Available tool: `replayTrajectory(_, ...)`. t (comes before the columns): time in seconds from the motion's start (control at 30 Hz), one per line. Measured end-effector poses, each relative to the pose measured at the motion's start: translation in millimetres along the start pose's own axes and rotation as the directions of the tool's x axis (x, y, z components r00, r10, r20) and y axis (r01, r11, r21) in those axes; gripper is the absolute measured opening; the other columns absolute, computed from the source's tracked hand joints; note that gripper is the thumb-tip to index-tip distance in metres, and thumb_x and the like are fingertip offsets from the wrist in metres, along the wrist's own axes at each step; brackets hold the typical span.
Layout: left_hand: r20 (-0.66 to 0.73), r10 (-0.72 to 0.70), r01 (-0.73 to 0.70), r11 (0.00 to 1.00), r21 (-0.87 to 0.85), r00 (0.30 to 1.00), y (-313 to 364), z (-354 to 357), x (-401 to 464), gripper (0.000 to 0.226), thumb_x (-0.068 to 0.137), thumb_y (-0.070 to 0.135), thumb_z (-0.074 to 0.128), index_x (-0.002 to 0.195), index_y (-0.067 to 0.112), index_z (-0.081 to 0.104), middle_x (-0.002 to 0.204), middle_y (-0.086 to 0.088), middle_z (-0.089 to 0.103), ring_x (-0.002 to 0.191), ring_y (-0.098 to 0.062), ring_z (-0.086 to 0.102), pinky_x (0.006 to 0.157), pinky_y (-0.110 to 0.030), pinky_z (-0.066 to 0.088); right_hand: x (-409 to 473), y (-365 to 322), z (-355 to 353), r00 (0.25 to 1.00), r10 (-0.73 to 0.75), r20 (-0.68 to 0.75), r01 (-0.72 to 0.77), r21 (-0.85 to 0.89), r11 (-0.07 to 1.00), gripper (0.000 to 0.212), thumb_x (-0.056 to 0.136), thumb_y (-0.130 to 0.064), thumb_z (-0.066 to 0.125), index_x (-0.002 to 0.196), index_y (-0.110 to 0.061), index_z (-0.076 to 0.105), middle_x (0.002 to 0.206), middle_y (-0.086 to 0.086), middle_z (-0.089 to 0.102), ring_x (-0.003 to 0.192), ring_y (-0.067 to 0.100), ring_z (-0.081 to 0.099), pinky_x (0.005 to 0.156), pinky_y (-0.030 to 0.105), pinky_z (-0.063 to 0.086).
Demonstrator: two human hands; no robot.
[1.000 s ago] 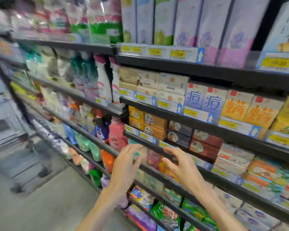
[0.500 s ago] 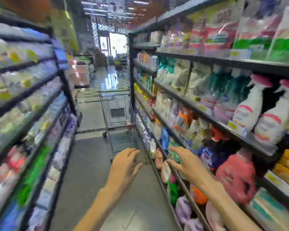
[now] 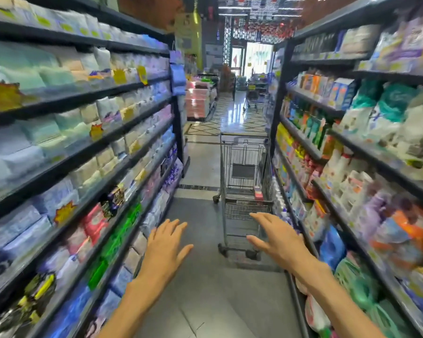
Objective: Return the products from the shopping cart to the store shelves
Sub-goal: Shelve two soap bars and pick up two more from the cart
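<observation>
Shopping cart [image 3: 244, 181]: wire, standing on grey tiled aisle floor [image 3: 205, 276] hard by the right-hand shelves [image 3: 340, 152], long axis running down the aisle away from the camera; a pinkish product [image 3: 257, 192] inside. Left-hand shelves [image 3: 83, 142] hold soft packs. Left hand [image 3: 167, 247] and right hand [image 3: 276, 240]: fingers spread, released, holding nothing, short of the cart.

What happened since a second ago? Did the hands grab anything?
The view swung left, from facing the right-hand shelves to looking down the aisle at the shopping cart. Nothing was grabbed or let go. Same as before: the left hand and right hand are open, empty and stretched forward.
</observation>
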State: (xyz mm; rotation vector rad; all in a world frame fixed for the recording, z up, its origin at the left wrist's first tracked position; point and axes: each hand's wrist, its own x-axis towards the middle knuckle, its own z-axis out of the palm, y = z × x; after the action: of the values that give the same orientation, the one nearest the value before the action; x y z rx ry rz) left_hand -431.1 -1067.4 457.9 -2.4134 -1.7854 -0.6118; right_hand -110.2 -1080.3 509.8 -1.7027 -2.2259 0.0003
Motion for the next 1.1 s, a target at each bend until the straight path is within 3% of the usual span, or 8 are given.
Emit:
replayTrajectory(0.17,-0.016,-0.032,0.033,0.999,0.015,0.999,-36.2,21.1,105.8,0.068,0.087,0.064,0.043,0.138,0.021,0.056,0.14,-0.003,0.058,0.131,-0.03,0.053,0.106,-0.05,0.045,125.4,43.1,17.4,0.999,-0.033,0.021,0.033,-0.036,0.999,0.068,0.092,-0.057,0.056,0.148,-0.022,0.041,0.144,-0.001,0.051,0.131,0.02,0.049,0.105,0.035,0.043)
replayTrajectory(0.27,-0.034,-0.064,0.064,0.998,0.005,0.997,-61.4,32.5,168.1,0.07,0.085,0.065,0.039,0.135,0.021,0.06,0.136,-0.004,0.061,0.127,-0.031,0.056,0.104,-0.05,0.047,201.0,58.4,26.7,0.998,-0.053,0.038,0.055,-0.061,0.997,0.068,0.092,-0.057,0.055,0.148,-0.021,0.04,0.145,-0.001,0.05,0.131,0.02,0.048,0.105,0.033,0.042)
replayTrajectory(0.43,-0.056,-0.092,0.094,0.995,0.023,0.994,-104.8,62.8,262.7,0.061,0.088,0.056,0.063,0.135,0.018,0.061,0.135,-0.005,0.062,0.125,-0.03,0.058,0.103,-0.051,0.048,318.2,78.6,57.6,0.995,-0.069,0.074,0.074,-0.061,0.995,0.071,0.092,-0.058,0.055,0.15,-0.022,0.038,0.149,-0.001,0.047,0.136,0.019,0.045,0.108,0.034,0.039)
replayTrajectory(0.53,-0.054,-0.077,0.079,0.997,0.022,0.996,-139.6,90.8,325.9,0.064,0.089,0.061,0.051,0.135,0.018,0.062,0.135,-0.005,0.062,0.126,-0.03,0.058,0.104,-0.048,0.048,384.2,91.6,85.1,0.995,-0.058,0.084,0.065,-0.077,0.995,0.071,0.092,-0.057,0.054,0.151,-0.021,0.036,0.152,0.0,0.044,0.138,0.019,0.042,0.111,0.034,0.036)
replayTrajectory(0.67,-0.027,-0.061,0.061,0.998,0.003,0.998,-185.8,126.5,423.3,0.062,0.089,0.056,0.065,0.141,0.022,0.056,0.143,-0.002,0.057,0.134,-0.028,0.052,0.111,-0.046,0.042,477.2,108.5,112.6,0.996,0.004,0.088,0.007,-0.127,0.992,0.072,0.094,-0.059,0.05,0.153,-0.024,0.03,0.154,-0.002,0.038,0.14,0.019,0.039,0.111,0.035,0.036)
replayTrajectory(0.8,0.004,0.014,-0.013,0.999,-0.039,1.0,-226.9,155.4,538.0,0.061,0.088,0.053,0.065,0.138,0.019,0.058,0.14,-0.005,0.059,0.132,-0.031,0.054,0.108,-0.048,0.046,567.0,130.0,124.3,0.992,0.078,0.098,-0.061,-0.163,0.985,0.072,0.095,-0.057,0.05,0.155,-0.024,0.028,0.156,0.0,0.037,0.141,0.02,0.038,0.113,0.036,0.037)
replayTrajectory(0.93,0.006,0.152,-0.151,0.986,-0.077,0.988,-237.7,182.6,650.9,0.055,0.083,0.054,0.054,0.122,0.017,0.068,0.121,-0.004,0.068,0.111,-0.029,0.066,0.09,-0.044,0.057,639.6,165.8,138.5,0.979,0.179,0.096,-0.16,-0.18,0.971,0.075,0.093,-0.06,0.05,0.155,-0.025,0.027,0.156,0.003,0.038,0.142,0.022,0.038,0.114,0.037,0.037)
replayTrajectory(1.1,0.067,0.302,-0.289,0.945,-0.15,0.951,-225.0,250.0,776.4,0.056,0.087,0.051,0.066,0.132,0.018,0.06,0.129,-0.007,0.063,0.119,-0.032,0.061,0.096,-0.048,0.053,704.9,225.2,155.0,0.948,0.311,0.066,-0.298,-0.16,0.941,0.075,0.094,-0.059,0.049,0.156,-0.024,0.026,0.158,0.001,0.035,0.144,0.019,0.036,0.114,0.037,0.036)
